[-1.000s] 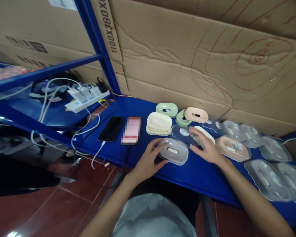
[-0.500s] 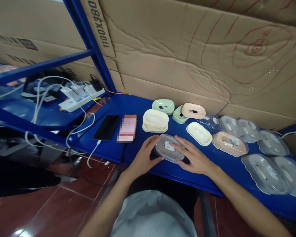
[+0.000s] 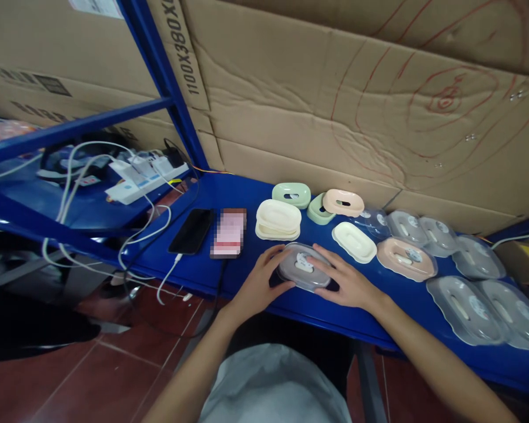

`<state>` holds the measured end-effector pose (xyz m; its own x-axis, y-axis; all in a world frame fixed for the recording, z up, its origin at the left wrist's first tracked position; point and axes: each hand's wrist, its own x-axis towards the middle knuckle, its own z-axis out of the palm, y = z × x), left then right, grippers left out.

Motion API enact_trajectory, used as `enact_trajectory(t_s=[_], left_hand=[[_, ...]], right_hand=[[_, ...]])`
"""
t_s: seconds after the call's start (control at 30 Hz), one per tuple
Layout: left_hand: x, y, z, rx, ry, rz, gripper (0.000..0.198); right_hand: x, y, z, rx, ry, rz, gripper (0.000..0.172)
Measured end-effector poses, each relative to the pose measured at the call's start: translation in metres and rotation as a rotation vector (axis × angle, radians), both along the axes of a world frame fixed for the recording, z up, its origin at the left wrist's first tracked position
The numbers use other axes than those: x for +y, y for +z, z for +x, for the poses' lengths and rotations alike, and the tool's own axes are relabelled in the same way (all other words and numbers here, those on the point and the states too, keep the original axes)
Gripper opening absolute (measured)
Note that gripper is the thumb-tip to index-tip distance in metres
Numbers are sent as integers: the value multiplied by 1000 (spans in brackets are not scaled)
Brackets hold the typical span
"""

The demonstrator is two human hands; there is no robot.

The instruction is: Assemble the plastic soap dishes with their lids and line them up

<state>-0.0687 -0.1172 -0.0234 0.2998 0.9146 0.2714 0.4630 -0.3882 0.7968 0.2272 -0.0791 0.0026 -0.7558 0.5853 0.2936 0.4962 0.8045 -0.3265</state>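
Note:
A grey oval dish with a clear lid (image 3: 306, 271) is held between both hands near the front edge of the blue table. My left hand (image 3: 264, 279) grips its left end, the thumb low and the fingers behind. On the right end and across the lid lie the fingers of my right hand (image 3: 341, 279). Just behind stand stacked cream dishes (image 3: 278, 216) and a single cream dish (image 3: 354, 242). Farther back are green dishes (image 3: 291, 194) and a peach tray (image 3: 344, 201). A peach dish with a clear lid (image 3: 406, 258) is to the right.
Several lidded grey dishes (image 3: 465, 308) cover the table's right side. A black phone (image 3: 191, 231) and a pink-screened phone (image 3: 229, 233) lie left, with cables. A power strip (image 3: 145, 182) is beyond the blue frame (image 3: 176, 111). Cardboard (image 3: 291, 76) stands behind.
The view has shifted slightly, so the table items appear a little lower. Both hands still hold the grey dish, with almost no change in grip.

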Motion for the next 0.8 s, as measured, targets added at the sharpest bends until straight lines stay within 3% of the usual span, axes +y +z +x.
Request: enact_trajectory(t_s=[0.27,0.43,0.53,0.63,0.8], left_hand=[[-2,-2,2,47,24,25,68],[-3,7,7,174,96,197,62],[12,18,9,352,194,328,59],[34,26,12,529,304,352,63],[51,23,12,625,332,342,45]], right_hand=[[2,0,-2,-46,-22,83,85],[9,-3,8,-37,-167,105,80],[15,-6,12,-59,-319,146,78],[21,-6,15,-115,-390,208,79],[30,4,34,-150,-462,170,64]])
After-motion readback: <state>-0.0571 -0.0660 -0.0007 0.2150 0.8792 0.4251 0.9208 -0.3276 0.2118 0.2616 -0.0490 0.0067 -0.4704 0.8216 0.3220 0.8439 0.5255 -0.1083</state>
